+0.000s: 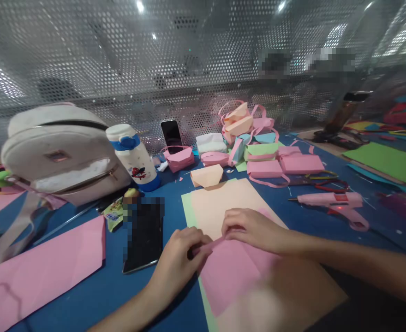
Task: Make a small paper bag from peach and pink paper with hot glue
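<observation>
A pink paper (229,272) lies on peach sheets (220,196), with a green sheet (188,207) showing under their left edge. Along its upper edge runs a narrow fold. My left hand (182,253) pinches the left end of that fold between thumb and fingers. My right hand (249,228) rests on the paper further right, its fingers curled together and pressed on the same fold. The tip of the right thumb is hard to make out.
Left are a phone (146,235), pink sheets (50,263), a white bottle (134,157) and a backpack (64,147). Small paper bags (265,169) stand behind the sheets. A pink glue gun (341,203) and scissors (331,184) lie right, near green sheets (390,161).
</observation>
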Tool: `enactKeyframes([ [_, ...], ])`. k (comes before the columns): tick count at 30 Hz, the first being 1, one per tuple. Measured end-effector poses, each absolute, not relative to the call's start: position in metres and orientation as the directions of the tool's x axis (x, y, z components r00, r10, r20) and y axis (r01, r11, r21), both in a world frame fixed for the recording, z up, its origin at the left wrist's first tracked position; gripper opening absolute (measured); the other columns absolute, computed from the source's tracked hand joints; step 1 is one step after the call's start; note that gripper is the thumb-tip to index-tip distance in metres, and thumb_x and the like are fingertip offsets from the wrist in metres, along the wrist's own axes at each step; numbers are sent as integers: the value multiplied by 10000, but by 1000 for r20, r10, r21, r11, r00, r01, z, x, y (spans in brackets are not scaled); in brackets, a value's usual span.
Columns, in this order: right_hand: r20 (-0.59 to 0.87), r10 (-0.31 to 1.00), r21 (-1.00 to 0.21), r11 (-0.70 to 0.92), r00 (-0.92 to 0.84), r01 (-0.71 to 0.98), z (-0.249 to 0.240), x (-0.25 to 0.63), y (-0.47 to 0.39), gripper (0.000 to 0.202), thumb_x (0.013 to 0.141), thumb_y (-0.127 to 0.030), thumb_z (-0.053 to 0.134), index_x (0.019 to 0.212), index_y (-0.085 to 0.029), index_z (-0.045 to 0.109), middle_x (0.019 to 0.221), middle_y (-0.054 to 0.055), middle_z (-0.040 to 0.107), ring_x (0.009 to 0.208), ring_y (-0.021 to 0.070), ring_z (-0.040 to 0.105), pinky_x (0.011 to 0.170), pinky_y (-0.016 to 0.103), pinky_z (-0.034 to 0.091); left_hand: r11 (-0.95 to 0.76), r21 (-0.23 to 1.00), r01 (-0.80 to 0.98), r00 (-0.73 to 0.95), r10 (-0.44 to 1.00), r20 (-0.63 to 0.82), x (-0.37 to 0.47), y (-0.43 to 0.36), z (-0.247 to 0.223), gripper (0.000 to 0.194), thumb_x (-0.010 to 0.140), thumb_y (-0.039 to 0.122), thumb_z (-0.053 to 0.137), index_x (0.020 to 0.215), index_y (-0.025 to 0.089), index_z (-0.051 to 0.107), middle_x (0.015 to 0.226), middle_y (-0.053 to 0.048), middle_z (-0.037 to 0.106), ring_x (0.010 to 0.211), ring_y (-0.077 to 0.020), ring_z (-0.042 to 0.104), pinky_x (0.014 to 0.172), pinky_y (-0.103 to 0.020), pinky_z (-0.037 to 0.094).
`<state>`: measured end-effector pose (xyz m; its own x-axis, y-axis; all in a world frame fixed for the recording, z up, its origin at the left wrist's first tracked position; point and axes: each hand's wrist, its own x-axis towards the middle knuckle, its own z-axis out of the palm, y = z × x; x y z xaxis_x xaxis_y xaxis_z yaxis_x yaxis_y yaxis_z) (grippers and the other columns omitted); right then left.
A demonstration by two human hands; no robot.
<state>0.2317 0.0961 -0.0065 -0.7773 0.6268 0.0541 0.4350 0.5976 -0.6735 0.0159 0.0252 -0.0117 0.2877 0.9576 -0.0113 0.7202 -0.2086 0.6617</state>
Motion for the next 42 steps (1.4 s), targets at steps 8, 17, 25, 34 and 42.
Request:
enactKeyframes([
  [8, 95, 589, -691, 619, -802, 373, -16, 236, 103, 161, 886, -83, 618, 851, -177, 744, 864, 33, 682, 871, 166, 612, 774, 266, 452, -195, 641, 742, 267, 963, -17, 3, 20, -16, 194, 929, 214, 524, 897, 258, 710, 802, 11, 668, 789, -189, 591, 730, -315, 340],
  [17, 215, 527, -591, 740, -822, 320, -24, 224, 104, 189, 972, -144, 520, 942, -162, 706, 913, 52, 668, 873, 176, 568, 781, 298, 440, -217, 492, 843, 285, 956, -66, -2, 22, -10, 173, 922, 222, 531, 756, 194, 572, 714, 31, 623, 699, -179, 555, 692, -315, 329],
  [25, 271, 490, -636, 737, -828, 229, -34, 224, 108, 165, 978, -152, 532, 918, -145, 686, 880, 49, 620, 873, 167, 538, 777, 273, 449, -226, 555, 801, 307, 950, -55, -10, 26, -19, 121, 941, 220, 570, 989, 259, 674, 805, 27, 626, 751, -168, 561, 713, -316, 334],
  [34, 335, 273, -211, 954, -902, 211, -31, 230, 103, 262, 997, -143, 468, 1119, -215, 688, 897, 44, 616, 831, 175, 504, 723, 311, 403, -643, 205, 738, 577, 759, 300, -16, 22, -21, 403, 977, 111, 353, 1138, 278, 682, 828, -38, 596, 734, -194, 498, 693, -338, 333],
  [42, 192, 284, -47, 959, -939, 280, -19, 227, 86, 257, 981, -132, 417, 1134, -156, 623, 904, 73, 655, 837, 221, 531, 791, 385, 412, -659, -75, 748, 648, 703, 293, -13, 19, -13, 347, 1012, 182, 353, 1089, 238, 687, 1058, -47, 675, 910, -222, 546, 846, -378, 331],
])
